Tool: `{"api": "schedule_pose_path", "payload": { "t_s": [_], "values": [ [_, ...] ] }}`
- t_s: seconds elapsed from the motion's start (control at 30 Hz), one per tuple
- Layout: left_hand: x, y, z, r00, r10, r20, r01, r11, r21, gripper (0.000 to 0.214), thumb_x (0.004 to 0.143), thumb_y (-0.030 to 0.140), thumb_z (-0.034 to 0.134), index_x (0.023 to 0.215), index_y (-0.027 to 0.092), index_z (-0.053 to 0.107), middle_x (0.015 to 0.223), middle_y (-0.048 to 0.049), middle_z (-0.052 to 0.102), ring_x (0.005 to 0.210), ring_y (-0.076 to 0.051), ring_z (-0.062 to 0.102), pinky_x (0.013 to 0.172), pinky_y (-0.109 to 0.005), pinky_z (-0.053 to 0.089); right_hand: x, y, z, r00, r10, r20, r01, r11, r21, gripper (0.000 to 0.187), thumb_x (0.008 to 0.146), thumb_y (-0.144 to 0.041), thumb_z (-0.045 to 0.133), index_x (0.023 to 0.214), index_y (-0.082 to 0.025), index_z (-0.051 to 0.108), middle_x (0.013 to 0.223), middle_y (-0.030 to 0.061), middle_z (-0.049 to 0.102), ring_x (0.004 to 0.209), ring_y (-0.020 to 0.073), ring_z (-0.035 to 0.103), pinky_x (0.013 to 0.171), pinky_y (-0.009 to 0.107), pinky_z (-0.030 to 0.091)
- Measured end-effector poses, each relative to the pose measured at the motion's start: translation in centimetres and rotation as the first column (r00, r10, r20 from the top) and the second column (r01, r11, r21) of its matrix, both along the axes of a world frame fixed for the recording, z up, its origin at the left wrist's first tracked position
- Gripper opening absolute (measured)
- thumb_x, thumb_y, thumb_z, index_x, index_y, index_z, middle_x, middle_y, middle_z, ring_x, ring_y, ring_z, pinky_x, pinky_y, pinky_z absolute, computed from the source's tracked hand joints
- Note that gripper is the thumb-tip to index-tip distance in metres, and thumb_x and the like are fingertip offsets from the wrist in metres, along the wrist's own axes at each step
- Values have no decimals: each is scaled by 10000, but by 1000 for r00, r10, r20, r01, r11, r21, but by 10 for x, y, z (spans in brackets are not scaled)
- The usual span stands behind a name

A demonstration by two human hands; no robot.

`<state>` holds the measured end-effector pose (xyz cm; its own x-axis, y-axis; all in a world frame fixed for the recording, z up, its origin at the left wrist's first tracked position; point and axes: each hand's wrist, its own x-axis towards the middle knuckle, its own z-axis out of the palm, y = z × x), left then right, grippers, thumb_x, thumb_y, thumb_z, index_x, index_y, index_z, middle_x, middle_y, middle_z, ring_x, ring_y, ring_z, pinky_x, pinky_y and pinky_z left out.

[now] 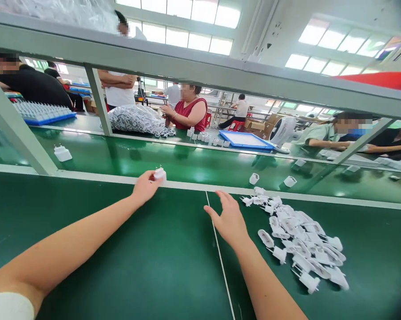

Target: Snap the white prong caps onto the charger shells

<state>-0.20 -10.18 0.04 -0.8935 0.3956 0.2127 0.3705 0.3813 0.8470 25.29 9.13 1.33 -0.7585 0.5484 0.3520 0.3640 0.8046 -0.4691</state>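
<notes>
Stretched forward, my left hand (146, 186) pinches a white plug adapter (160, 174) with its pins up, at the white strip that edges the green belt. My right hand (229, 218) hovers over the green tabletop (173, 258) with thumb and fingers apart and nothing in them. To the right of that hand lies a loose pile of white adapter parts (300, 240), some with pins and some hollow shells. On the belt beyond stand a white adapter (62, 153) at the left and two white pieces (254, 178) near the pile.
A metal shelf frame (187, 58) crosses above the belt (200, 164), with posts at left and right. Across it lie a bag of white parts (136, 120), a blue-rimmed tray (247, 139) and a white fan (283, 132). Several people sit or stand at the far side.
</notes>
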Motion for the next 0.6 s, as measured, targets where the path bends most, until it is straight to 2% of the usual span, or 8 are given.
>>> {"api": "schedule_pose_path", "payload": {
  "t_s": [0.07,0.17,0.23,0.33,0.4,0.47,0.6],
  "values": [
    [-35,2,3,989,137,-47,-138,990,-25,431,879,357,664,1250,138,673,1183,-126,751,1073,-281,700,970,-387,527,0,24,-5,978,-179,109,168,981,102,712,926,-466,640,1521,-106,489,1605,203,454,1515,407,369,1252,577,304],
    [-70,3,3,959,268,-90,-274,959,-69,412,891,337,645,1254,144,670,1218,-146,739,1126,-311,683,991,-414,505,2,57,-15,850,-460,257,420,886,198,791,933,-541,594,1562,-90,430,1698,229,268,1549,537,212,1225,733,164],
    [-84,2,-1,944,314,-105,-324,940,-103,394,899,342,635,1246,161,678,1231,-151,736,1170,-337,667,1034,-452,474,5,75,-23,780,-557,287,516,831,211,819,959,-623,484,1594,-117,380,1732,236,148,1558,572,130,1180,808,97],
    [-97,-1,-9,937,330,-114,-345,925,-158,366,891,360,646,1215,195,695,1227,-139,741,1209,-361,648,1097,-497,418,11,91,-35,744,-595,305,567,803,183,874,965,-714,311,1627,-144,320,1745,243,63,1569,572,73,1144,846,50],
    [-103,-5,-12,940,324,-109,-339,921,-192,353,886,379,653,1200,223,698,1222,-116,745,1203,-355,652,1111,-498,408,12,97,-41,729,-605,320,588,793,159,906,951,-750,274,1633,-156,310,1740,250,92,1565,565,110,1141,840,84],
    [-108,-9,-14,938,333,-95,-346,912,-219,370,876,381,658,1218,243,683,1214,-99,749,1189,-347,661,1113,-501,412,12,101,-45,728,-603,326,595,792,138,918,946,-763,278,1633,-154,299,1718,254,193,1549,537,198,1150,806,155],
    [-114,-12,-13,910,410,-63,-412,875,-253,540,807,376,703,1318,228,611,1265,-136,722,1237,-388,633,1105,-545,434,10,101,-42,730,-586,350,579,804,138,813,981,-677,361,1586,-134,346,1614,233,416,1444,460,418,1146,687,299]
  ]
}}
